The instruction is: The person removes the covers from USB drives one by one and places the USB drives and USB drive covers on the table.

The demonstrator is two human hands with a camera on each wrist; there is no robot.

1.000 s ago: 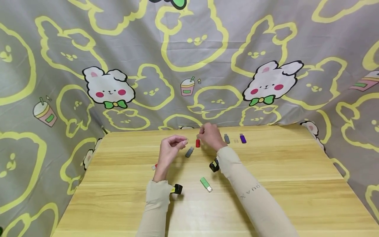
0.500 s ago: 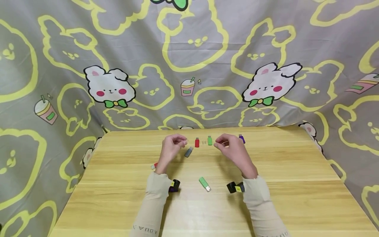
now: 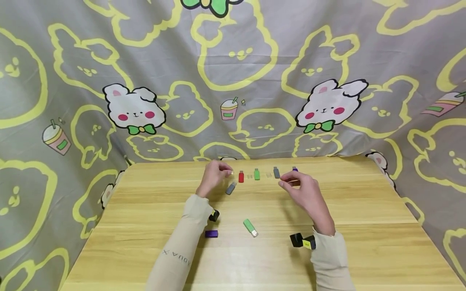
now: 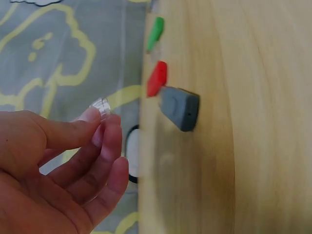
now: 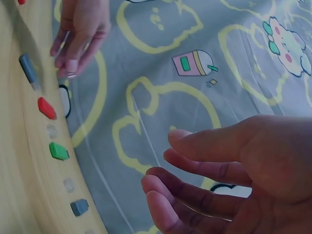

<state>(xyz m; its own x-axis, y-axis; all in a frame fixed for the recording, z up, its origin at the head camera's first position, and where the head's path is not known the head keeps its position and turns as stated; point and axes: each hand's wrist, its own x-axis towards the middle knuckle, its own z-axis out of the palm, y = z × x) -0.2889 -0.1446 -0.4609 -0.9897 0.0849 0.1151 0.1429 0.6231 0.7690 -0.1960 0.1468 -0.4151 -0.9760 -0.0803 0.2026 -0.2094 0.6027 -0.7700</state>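
Note:
My left hand (image 3: 214, 176) pinches a small clear plastic piece (image 4: 102, 108) between thumb and fingertips, raised near the table's back edge. Just right of it, a grey USB stick (image 3: 231, 188) lies slanted. Behind that begins a row: a red USB stick (image 3: 241, 177), a clear piece (image 3: 249, 176), a green USB stick (image 3: 257, 174), another clear piece (image 3: 269, 175), a grey USB stick (image 3: 276, 173) and a purple USB stick (image 3: 295, 169). My right hand (image 3: 306, 192) is beside the row's right end, fingers loosely bent and holding nothing. It partly covers the purple stick.
Nearer on the wooden table (image 3: 276, 262) lies a second green USB stick (image 3: 250, 228), slanted. A second purple stick (image 3: 211, 234) lies beside the left sleeve. A grey curtain (image 3: 189, 60) printed with rabbits hangs behind the back edge.
My right hand has moved right and back toward me from the green stick, uncovering it and the clear pieces beside it. My left forearm has shifted, now hiding a red stick and exposing a purple one.

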